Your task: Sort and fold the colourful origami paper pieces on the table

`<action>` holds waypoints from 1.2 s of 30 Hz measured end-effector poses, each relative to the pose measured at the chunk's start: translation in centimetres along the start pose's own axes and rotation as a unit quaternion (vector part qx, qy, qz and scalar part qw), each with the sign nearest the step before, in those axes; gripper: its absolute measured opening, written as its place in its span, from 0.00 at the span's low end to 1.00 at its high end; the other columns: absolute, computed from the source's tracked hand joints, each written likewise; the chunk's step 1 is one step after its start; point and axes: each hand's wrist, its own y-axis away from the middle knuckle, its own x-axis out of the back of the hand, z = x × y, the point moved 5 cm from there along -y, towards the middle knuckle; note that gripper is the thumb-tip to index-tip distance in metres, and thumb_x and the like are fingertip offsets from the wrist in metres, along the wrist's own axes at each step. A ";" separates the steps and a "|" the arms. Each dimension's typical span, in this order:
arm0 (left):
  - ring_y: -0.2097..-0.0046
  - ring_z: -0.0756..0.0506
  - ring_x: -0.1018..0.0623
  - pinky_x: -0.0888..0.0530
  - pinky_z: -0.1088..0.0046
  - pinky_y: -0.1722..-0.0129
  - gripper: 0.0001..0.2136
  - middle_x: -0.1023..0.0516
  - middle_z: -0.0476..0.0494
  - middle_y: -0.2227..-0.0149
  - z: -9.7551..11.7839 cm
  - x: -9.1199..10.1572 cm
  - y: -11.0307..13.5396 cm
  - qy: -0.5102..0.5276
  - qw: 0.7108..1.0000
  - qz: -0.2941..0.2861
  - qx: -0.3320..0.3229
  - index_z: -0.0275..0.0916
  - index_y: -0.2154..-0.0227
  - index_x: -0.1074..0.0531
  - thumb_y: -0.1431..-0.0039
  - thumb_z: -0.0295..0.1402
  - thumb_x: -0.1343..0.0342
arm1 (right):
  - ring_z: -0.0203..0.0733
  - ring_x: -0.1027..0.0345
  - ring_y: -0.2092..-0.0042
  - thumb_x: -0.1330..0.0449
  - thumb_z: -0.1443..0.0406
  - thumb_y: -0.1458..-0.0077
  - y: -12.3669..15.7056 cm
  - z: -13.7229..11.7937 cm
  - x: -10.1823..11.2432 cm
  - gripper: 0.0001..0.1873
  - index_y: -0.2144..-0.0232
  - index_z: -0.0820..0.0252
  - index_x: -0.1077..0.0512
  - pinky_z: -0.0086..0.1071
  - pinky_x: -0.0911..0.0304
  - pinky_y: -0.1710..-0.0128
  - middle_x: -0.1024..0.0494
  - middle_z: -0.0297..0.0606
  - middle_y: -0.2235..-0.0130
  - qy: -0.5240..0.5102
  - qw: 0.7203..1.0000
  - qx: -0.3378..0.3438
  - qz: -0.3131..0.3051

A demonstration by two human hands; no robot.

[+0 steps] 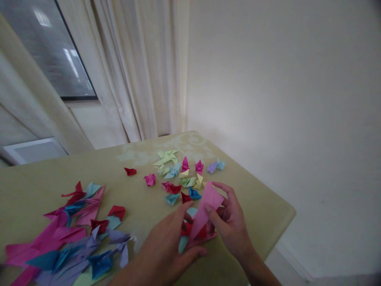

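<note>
A pink folded paper (205,206), long and tapering to a point at its lower end, is pinched between the thumb and fingers of my right hand (230,222). It is held tilted above the table. My left hand (168,238) is beside its lower left, with thumb and index finger spread apart around that end; whether a fingertip touches the paper is unclear. Below and behind the pink paper, partly hidden by my hands, red folded paper (187,229) and light blue paper (183,243) show.
Several small origami pieces, among them a green pinwheel shape (166,157) and a magenta piece (150,180), lie beyond my hands. A larger heap of coloured folded papers (59,238) covers the left side. The table (262,198) meets a white wall (282,99); curtains (149,71) hang behind.
</note>
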 end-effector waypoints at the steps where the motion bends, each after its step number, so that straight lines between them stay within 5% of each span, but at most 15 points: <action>1: 0.51 0.40 0.16 0.19 0.62 0.50 0.33 0.17 0.39 0.47 -0.4 -1.1 0.5 -0.028 0.999 -0.014 -0.013 0.45 0.31 0.42 0.36 0.35 0.37 | 0.36 0.30 0.78 0.33 0.52 0.36 0.4 0.5 0.1 0.33 0.37 0.52 0.40 0.26 0.34 0.81 0.27 0.27 0.71 0.003 1.000 -0.008 -0.001; 3: 0.50 0.40 0.15 0.18 0.63 0.50 0.23 0.16 0.40 0.47 -1.0 -2.6 1.3 -0.084 0.995 -0.043 -0.039 0.46 0.35 0.36 0.32 0.27 0.47 | 0.36 0.30 0.77 0.32 0.52 0.36 1.0 1.4 0.3 0.31 0.39 0.53 0.38 0.26 0.33 0.80 0.27 0.28 0.71 0.016 1.000 -0.017 -0.008; 6: 0.50 0.41 0.14 0.17 0.64 0.52 0.22 0.15 0.45 0.48 -1.6 -3.3 1.8 -0.138 0.987 -0.046 -0.067 0.48 0.41 0.30 0.32 0.21 0.55 | 0.36 0.30 0.77 0.32 0.50 0.37 1.7 2.7 0.7 0.31 0.40 0.53 0.37 0.26 0.33 0.79 0.24 0.30 0.70 0.004 0.999 -0.044 -0.025; 11: 0.47 0.43 0.15 0.17 0.69 0.49 0.25 0.17 0.40 0.43 -2.2 -3.0 2.7 -0.140 0.982 0.048 -0.119 0.46 0.32 0.43 0.29 0.32 0.48 | 0.42 0.23 0.72 0.33 0.48 0.37 2.4 3.7 1.0 0.20 0.56 0.57 0.25 0.31 0.26 0.71 0.21 0.35 0.72 0.036 0.996 -0.077 -0.037; 14: 0.50 0.42 0.14 0.17 0.70 0.50 0.26 0.16 0.40 0.45 -2.8 -3.3 3.3 -0.194 0.968 0.069 -0.141 0.45 0.31 0.42 0.30 0.29 0.49 | 0.45 0.21 0.66 0.33 0.48 0.37 2.6 3.3 0.7 0.20 0.55 0.56 0.21 0.34 0.24 0.64 0.18 0.39 0.65 0.068 0.991 -0.073 -0.092; 17: 0.57 0.43 0.15 0.18 0.70 0.56 0.21 0.14 0.44 0.54 -3.8 -3.4 3.3 -0.211 0.968 0.050 -0.128 0.46 0.40 0.30 0.31 0.23 0.52 | 0.50 0.24 0.49 0.26 0.53 0.43 2.6 2.5 0.3 0.24 0.46 0.51 0.22 0.40 0.26 0.49 0.22 0.42 0.50 0.138 0.975 -0.039 -0.173; 20: 0.59 0.45 0.18 0.20 0.72 0.59 0.13 0.16 0.46 0.59 -4.8 -3.4 3.1 -0.149 0.985 0.032 -0.083 0.45 0.53 0.24 0.28 0.27 0.54 | 0.48 0.29 0.46 0.33 0.62 0.36 2.3 1.9 0.5 0.08 0.54 0.52 0.19 0.39 0.31 0.45 0.28 0.41 0.49 0.240 0.955 0.011 -0.175; 23: 0.48 0.42 0.20 0.21 0.64 0.48 0.10 0.19 0.41 0.48 -5.4 -3.2 3.2 -0.143 0.987 0.055 -0.048 0.45 0.52 0.24 0.26 0.34 0.51 | 0.46 0.31 0.48 0.37 0.65 0.33 1.7 1.9 0.2 0.06 0.63 0.55 0.21 0.38 0.33 0.46 0.29 0.41 0.50 0.297 0.936 0.028 -0.189; 28: 0.36 0.31 0.27 0.28 0.52 0.37 0.39 0.27 0.33 0.34 -6.3 -4.2 3.4 -0.213 0.977 -0.008 0.003 0.42 0.29 0.38 0.40 0.49 0.34 | 0.50 0.32 0.46 0.35 0.63 0.34 0.3 2.3 -0.4 0.04 0.59 0.57 0.22 0.43 0.36 0.42 0.25 0.42 0.49 0.405 0.882 0.046 -0.235; 32: 0.38 0.35 0.25 0.28 0.55 0.37 0.27 0.24 0.34 0.37 -6.5 -4.9 3.1 -0.219 0.970 -0.085 0.059 0.43 0.31 0.34 0.32 0.32 0.43 | 0.56 0.37 0.37 0.28 0.56 0.40 -0.2 2.8 -0.6 0.31 0.39 0.55 0.28 0.49 0.43 0.34 0.28 0.47 0.38 0.468 0.838 0.074 -0.271; 36: 0.41 0.40 0.23 0.26 0.61 0.38 0.28 0.22 0.40 0.40 -6.0 -4.9 2.8 -0.211 0.969 -0.112 0.057 0.46 0.37 0.28 0.37 0.17 0.48 | 0.58 0.39 0.34 0.24 0.44 0.49 0.3 4.0 -1.1 0.49 0.31 0.49 0.35 0.49 0.47 0.32 0.30 0.45 0.33 0.467 0.803 0.080 -0.362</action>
